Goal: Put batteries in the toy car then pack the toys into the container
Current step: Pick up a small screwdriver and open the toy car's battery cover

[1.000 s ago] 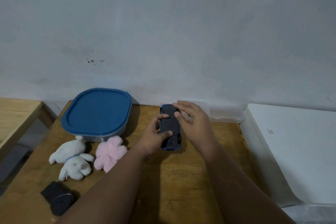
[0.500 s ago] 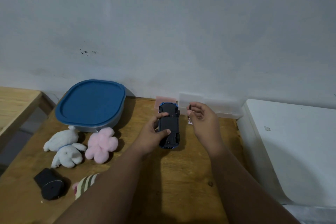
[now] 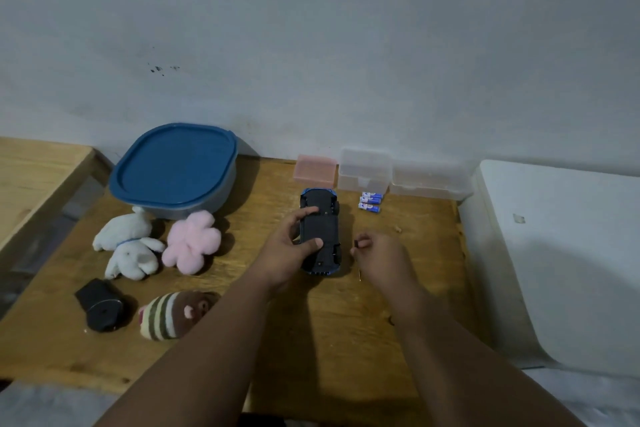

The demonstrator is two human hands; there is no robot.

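While the left hand (image 3: pixel 289 250) clasps the upturned blue hard-plastic toy car (image 3: pixel 320 234) across its flat black underside, the right hand (image 3: pixel 381 255) pinches a small dark piece, perhaps a screwdriver. Three small blue cylindrical batteries (image 3: pixel 370 202) lie beyond those fingertips; being smooth, they will likely roll, so each is best pinched at mid-barrel.

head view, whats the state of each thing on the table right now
toy car: upside down, steadied by the left hand
batteries: loose on the table, not yet in the car
container: blue lid on, shut
right hand: pinching a small dark piece, thin tool under it
white plush, pink plush, striped plush: lying unpacked
clear boxes: shut
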